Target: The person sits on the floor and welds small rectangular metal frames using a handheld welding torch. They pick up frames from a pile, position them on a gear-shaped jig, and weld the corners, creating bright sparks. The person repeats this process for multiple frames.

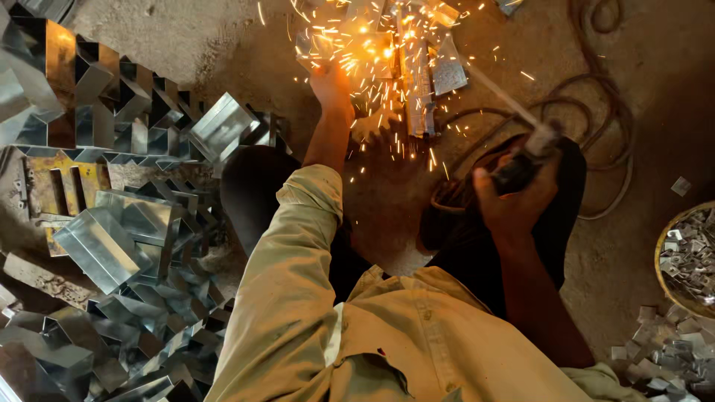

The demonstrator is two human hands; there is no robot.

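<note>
I look down at my own body in a cream shirt, squatting on a dirt floor. My right hand (514, 197) grips the dark handle of a welding electrode holder (530, 152), its thin rod (495, 93) running up-left to a bright arc. My left hand (331, 83) reaches forward and presses on a shiny sheet-metal piece (320, 46) at the weld. Sparks (380, 67) spray around grey metal parts (418, 82) lying on the floor ahead of me.
A large heap of folded shiny metal boxes (112, 223) fills the left side. A round basket (689, 257) of small metal clips sits at the right edge, with more clips (659, 357) on the ground below it. A cable (603, 126) loops over the floor.
</note>
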